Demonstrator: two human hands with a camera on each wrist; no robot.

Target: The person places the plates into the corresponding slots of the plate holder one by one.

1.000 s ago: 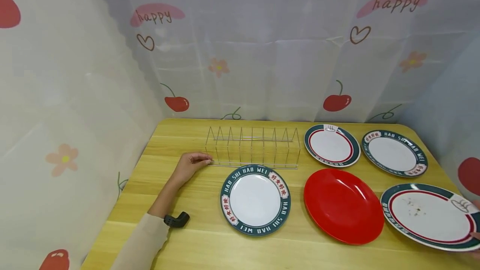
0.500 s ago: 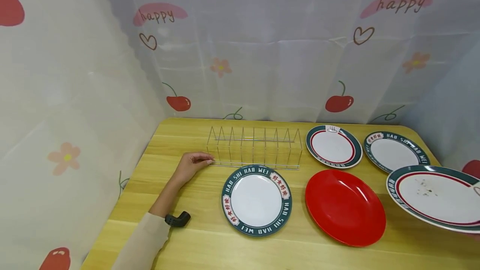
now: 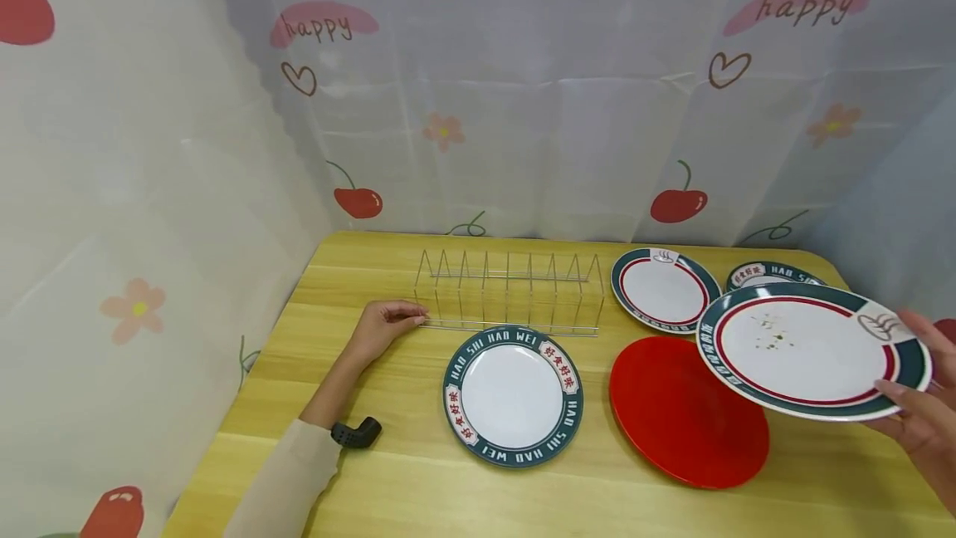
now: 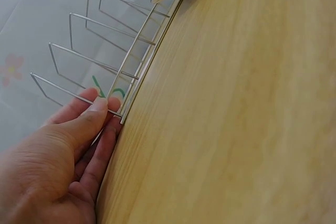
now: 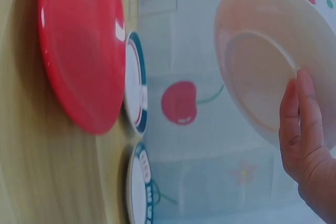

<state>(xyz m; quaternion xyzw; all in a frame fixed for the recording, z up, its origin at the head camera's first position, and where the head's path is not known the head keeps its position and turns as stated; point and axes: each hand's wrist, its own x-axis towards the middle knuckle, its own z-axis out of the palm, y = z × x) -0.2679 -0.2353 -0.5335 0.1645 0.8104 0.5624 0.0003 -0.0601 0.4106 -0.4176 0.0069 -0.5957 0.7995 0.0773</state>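
Observation:
My left hand (image 3: 386,330) pinches the near left corner of a wire plate rack (image 3: 511,329) between thumb and fingers; the left wrist view shows the thumb (image 4: 89,121) on the wire. On the right, my right hand (image 3: 922,405) grips a large white plate (image 3: 814,355) with a green rim, a red ring and dark specks. Its thumb lies on the top of the rim and its fingers spread beneath, seen against the pale underside (image 5: 257,72) in the right wrist view. The plate is held above the table and overlaps the red plate (image 3: 680,422) in the head view.
A green-rimmed lettered plate (image 3: 511,397) lies in front of the rack. Behind the red plate lie a smaller red-ringed plate (image 3: 660,289) and another lettered plate (image 3: 769,272), partly hidden by the held one. A printed curtain (image 3: 553,123) hangs behind the wooden table (image 3: 388,471).
My right hand has lifted the white plate from the right edge and carried it leftward, partly over the red plate. My left hand stays at the rack's corner.

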